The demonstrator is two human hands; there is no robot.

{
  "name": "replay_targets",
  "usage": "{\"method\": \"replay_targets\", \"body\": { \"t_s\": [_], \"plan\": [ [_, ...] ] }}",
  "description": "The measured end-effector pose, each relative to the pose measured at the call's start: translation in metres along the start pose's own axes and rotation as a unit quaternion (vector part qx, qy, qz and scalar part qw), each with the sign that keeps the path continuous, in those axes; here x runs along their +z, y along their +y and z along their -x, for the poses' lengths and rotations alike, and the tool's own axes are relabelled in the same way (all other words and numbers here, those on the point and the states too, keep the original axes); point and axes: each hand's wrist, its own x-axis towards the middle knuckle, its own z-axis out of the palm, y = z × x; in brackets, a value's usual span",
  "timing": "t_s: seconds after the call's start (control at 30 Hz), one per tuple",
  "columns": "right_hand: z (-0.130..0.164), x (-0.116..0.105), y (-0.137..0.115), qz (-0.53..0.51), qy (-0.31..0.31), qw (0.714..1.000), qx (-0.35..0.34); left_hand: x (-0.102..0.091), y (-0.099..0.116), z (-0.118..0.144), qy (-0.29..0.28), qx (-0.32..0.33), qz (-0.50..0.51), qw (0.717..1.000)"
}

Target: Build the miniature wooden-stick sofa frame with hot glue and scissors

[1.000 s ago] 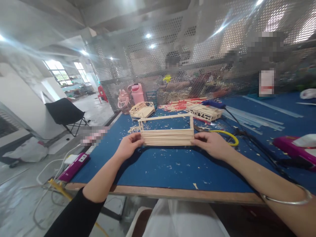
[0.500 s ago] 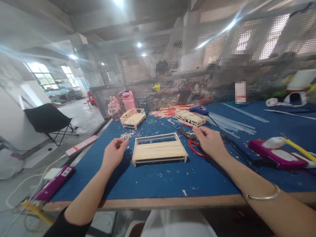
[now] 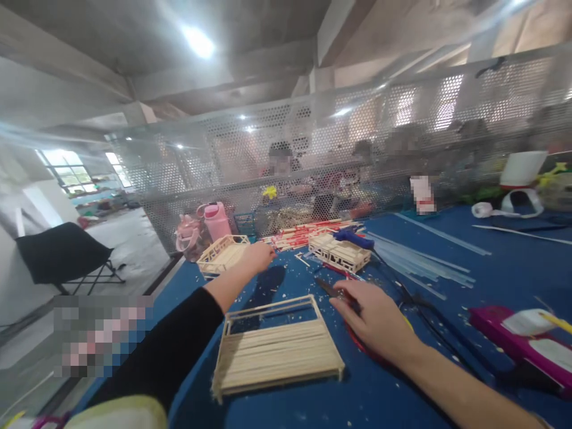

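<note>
My left hand [image 3: 258, 257] reaches across the table, just right of a small bench-like frame of pale sticks [image 3: 218, 256] and in front of the red and pale sticks [image 3: 308, 233]. Its fingers are bunched together, and what they hold, if anything, is hidden. My right hand [image 3: 375, 313] closes over a pair of scissors with red handles [image 3: 328, 287]; the dark blades point left from under the fingers. Nearest me lies a flat stick-built frame [image 3: 279, 357] with a slatted surface and an open strip at its back. No hand touches it.
Behind the scissors, a blue glue gun [image 3: 355, 238] rests against another stick model [image 3: 337, 253]. Clear strips [image 3: 415, 262] lie to the right, near a purple power strip [image 3: 513, 339]. Pink bottles [image 3: 214, 221] stand at the back left. A mesh screen [image 3: 201, 167] borders the table.
My left hand has moved forward and right, away from the flat frame towards the stick pile. My right hand has come down onto the scissors. The view has shifted, placing the table lower in the picture.
</note>
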Motion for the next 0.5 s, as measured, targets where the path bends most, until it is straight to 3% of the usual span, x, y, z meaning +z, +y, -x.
{"method": "replay_targets", "body": {
  "t_s": [0.1,0.23,0.37,0.5],
  "plan": [
    [0.001,-0.003,-0.003,0.021,0.047,0.998,-0.046,0.014,0.006,-0.042,-0.031,-0.010,-0.033,0.999],
    [-0.004,-0.007,-0.008,0.014,0.046,0.996,-0.073,0.031,0.008,-0.074,-0.043,-0.028,-0.066,0.997],
    [-0.004,-0.007,-0.009,0.000,0.026,0.998,-0.060,0.036,0.005,-0.081,-0.035,-0.032,-0.098,0.994],
    [-0.003,-0.004,-0.007,-0.003,-0.003,0.999,-0.043,0.015,-0.010,-0.069,-0.032,-0.009,-0.126,0.992]
  ]
}}
